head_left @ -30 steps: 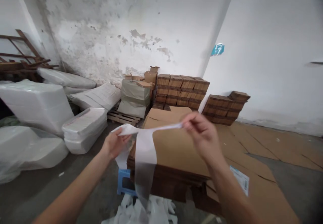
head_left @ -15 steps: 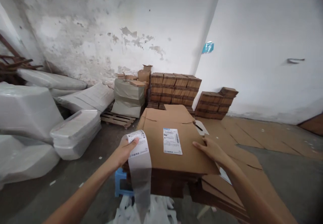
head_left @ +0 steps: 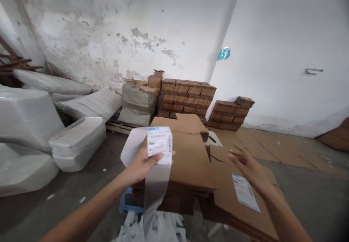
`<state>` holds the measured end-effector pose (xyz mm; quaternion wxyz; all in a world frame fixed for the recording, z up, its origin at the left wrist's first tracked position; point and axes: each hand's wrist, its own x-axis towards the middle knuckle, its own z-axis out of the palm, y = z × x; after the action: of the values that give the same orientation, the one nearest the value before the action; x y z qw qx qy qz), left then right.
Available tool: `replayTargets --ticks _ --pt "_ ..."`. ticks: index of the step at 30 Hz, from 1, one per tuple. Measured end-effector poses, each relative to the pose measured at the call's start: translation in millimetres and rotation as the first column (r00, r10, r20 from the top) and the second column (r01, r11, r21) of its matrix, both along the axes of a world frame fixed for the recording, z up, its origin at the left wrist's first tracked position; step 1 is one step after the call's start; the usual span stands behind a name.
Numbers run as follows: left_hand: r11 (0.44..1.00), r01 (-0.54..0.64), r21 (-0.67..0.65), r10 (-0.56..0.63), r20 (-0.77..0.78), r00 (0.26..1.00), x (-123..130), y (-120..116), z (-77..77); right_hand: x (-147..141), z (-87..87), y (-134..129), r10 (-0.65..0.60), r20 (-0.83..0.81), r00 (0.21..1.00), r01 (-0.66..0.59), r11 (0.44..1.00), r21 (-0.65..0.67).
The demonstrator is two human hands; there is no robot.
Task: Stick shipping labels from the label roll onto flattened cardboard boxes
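Observation:
My left hand (head_left: 145,162) is closed on a strip of shipping labels (head_left: 159,143), thumb pressed on the printed face. Its pale backing (head_left: 156,187) hangs down over the near edge of a stack of flattened cardboard boxes (head_left: 188,158). To the right lies another pile of flat cardboard (head_left: 226,194), its top sheet bearing a stuck-on shipping label (head_left: 245,191). My right hand (head_left: 245,163) hovers above this pile, fingers apart and slightly blurred, with nothing visible in them.
Crumpled backing strips (head_left: 152,227) lie on the floor below, near a blue stool (head_left: 127,200). A white sheet with a dark marker-like object (head_left: 215,139) lies beyond the piles. Bundled cartons (head_left: 188,96) stand by the wall; plastic-wrapped bundles (head_left: 77,143) fill the left.
The labelled cardboard has gone from the middle stack to the right pile, and my right hand has let go of it. My left hand has moved right and up with the label strip.

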<state>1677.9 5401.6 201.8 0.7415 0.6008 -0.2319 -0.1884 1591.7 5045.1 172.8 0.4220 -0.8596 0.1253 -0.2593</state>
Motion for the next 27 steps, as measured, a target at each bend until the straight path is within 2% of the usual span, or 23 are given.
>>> replayTargets --ticks 1,2,3,4,5,7,9,11,13,14,16,21,23,25,27 --pt "0.998 0.028 0.053 -0.032 0.069 0.997 -3 -4 -0.3 12 13.7 44 0.216 0.003 0.976 -0.216 0.975 0.053" --pt "0.994 0.028 0.105 -0.043 0.146 0.988 -6 -6 -0.7 21 27.3 84 0.409 0.022 0.912 -0.410 0.908 0.089" --pt "0.989 -0.001 0.148 -0.032 0.220 0.975 -8 -5 -0.9 28 39.8 118 0.555 0.028 0.831 -0.556 0.829 0.065" --pt "0.982 -0.035 0.185 -0.018 0.277 0.961 -10 -2 -0.6 33 50.1 144 0.631 0.034 0.775 -0.632 0.774 0.035" --pt "0.976 -0.043 0.214 -0.023 0.297 0.955 -11 2 0.4 35 57.7 164 0.662 0.045 0.748 -0.663 0.749 0.001" --pt "0.984 0.023 0.177 -0.056 0.181 0.982 -13 13 4.7 38 63.3 184 0.633 0.082 0.770 -0.630 0.774 -0.059" --pt "0.999 0.053 -0.002 -0.053 -0.091 0.994 -12 21 10.8 43 58.7 191 0.598 0.113 0.794 -0.591 0.802 -0.091" --pt "0.982 -0.128 -0.136 0.072 -0.358 0.931 -10 22 15.8 50 49.7 196 0.613 0.101 0.784 -0.603 0.790 -0.115" --pt "0.953 -0.296 -0.064 0.227 -0.497 0.838 -7 20 17.1 57 42.3 204 0.636 0.078 0.768 -0.626 0.771 -0.115" --pt "0.944 -0.331 -0.012 0.278 -0.514 0.811 -5 18 16.4 59 40.4 207 0.649 0.067 0.758 -0.640 0.760 -0.113" --pt "0.943 -0.331 0.031 0.299 -0.515 0.804 -2 17 13.9 59 41.1 212 0.661 0.059 0.748 -0.652 0.749 -0.120" --pt "0.949 -0.313 -0.041 0.239 -0.554 0.798 8 31 13.3 47 58.6 202 0.632 0.111 0.767 -0.588 0.761 -0.276" --pt "0.959 -0.274 -0.068 0.189 -0.567 0.802 9 34 15.4 48 60.7 197 0.630 0.093 0.771 -0.603 0.769 -0.213" --pt "0.965 -0.256 -0.058 0.179 -0.568 0.804 6 32 17.4 54 55.9 198 0.663 0.037 0.747 -0.658 0.747 -0.092" --pt "0.963 -0.266 -0.037 0.200 -0.562 0.803 0 28 19.0 62 47.6 203 0.690 0.036 0.723 -0.689 0.724 -0.031"
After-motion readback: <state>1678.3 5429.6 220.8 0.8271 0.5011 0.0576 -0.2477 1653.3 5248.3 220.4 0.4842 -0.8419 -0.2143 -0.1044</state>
